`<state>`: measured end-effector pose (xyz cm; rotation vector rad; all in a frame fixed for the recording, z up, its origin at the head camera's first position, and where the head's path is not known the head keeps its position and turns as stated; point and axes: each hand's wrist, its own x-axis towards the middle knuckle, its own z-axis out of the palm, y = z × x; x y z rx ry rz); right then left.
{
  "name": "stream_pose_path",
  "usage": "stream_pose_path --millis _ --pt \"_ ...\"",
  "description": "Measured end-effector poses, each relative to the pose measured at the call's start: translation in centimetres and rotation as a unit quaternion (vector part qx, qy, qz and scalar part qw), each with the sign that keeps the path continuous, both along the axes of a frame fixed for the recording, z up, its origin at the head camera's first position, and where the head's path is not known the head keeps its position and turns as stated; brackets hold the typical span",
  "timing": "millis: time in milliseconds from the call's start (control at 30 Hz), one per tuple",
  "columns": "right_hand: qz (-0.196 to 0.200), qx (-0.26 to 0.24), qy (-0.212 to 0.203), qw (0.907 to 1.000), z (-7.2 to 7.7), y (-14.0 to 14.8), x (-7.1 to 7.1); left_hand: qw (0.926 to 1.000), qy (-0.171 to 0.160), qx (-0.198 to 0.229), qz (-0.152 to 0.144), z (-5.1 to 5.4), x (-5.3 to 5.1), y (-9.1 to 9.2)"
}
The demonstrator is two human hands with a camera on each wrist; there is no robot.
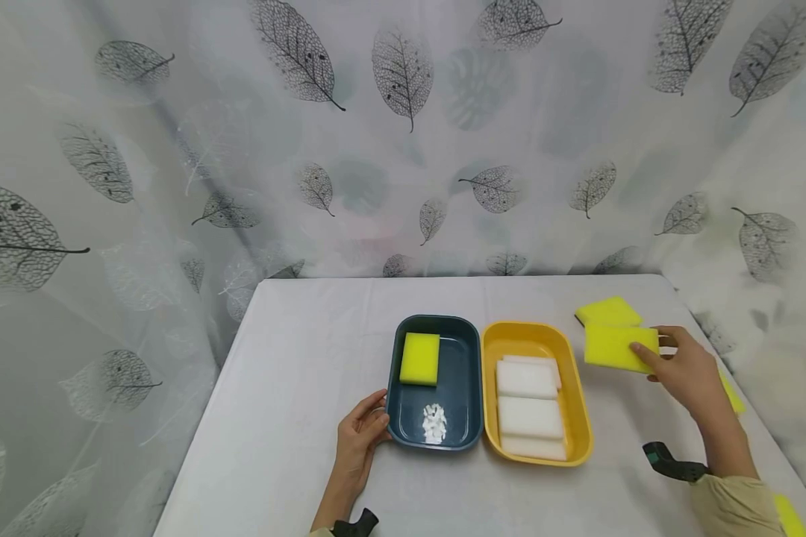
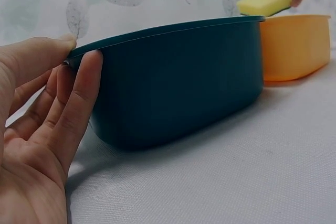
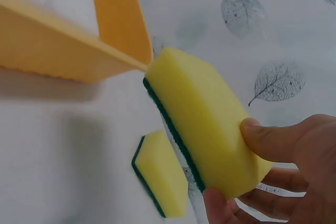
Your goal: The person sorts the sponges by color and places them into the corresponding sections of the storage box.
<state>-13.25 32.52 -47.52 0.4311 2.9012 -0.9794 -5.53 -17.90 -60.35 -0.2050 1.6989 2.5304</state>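
My right hand (image 1: 686, 367) pinches a yellow sponge (image 1: 618, 347) with a dark green underside, held above the table right of the yellow tub (image 1: 583, 418). In the right wrist view the thumb lies on the yellow face of that sponge (image 3: 202, 114), with fingers at its green side. Another yellow sponge (image 1: 609, 310) lies on the table just behind it. My left hand (image 1: 361, 440) grips the rim of the dark teal tub (image 1: 393, 409) at its near left; in the left wrist view, thumb on top and fingers outside. Inside that tub lies a yellow sponge (image 1: 419, 359) at the back left.
Several white sponges (image 1: 530, 416) lie in the yellow tub, which stands against the teal tub's right side. More yellow sponges (image 1: 732, 394) are at the table's right edge, partly hidden by the right arm. A leaf-patterned curtain (image 1: 403, 149) hangs behind the white table (image 1: 295, 358).
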Motion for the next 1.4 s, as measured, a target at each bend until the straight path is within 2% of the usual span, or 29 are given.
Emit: stream_pose_path --millis 233,433,733,1000,1400 --pt "0.007 -0.052 0.001 0.9986 0.6 -2.5 0.6 1.0000 -0.002 0.000 -0.001 0.1 0.0 0.1" --pt "0.011 -0.068 0.007 0.9976 0.7 -4.3 0.9 1.0000 -0.002 -0.002 -0.001 0.0 0.0 0.1" --pt "0.054 -0.081 0.021 0.9950 0.4 -7.1 1.2 1.0000 -0.002 -0.002 -0.001 -0.1 0.0 0.2" --pt "0.102 -0.086 0.043 0.9902 1.0 -9.6 0.5 1.0000 0.004 -0.001 -0.003 -0.4 -0.2 0.1" --pt "0.133 -0.091 0.052 0.9855 1.2 -13.5 -0.3 1.0000 -0.001 -0.002 0.001 -0.3 -0.1 0.1"
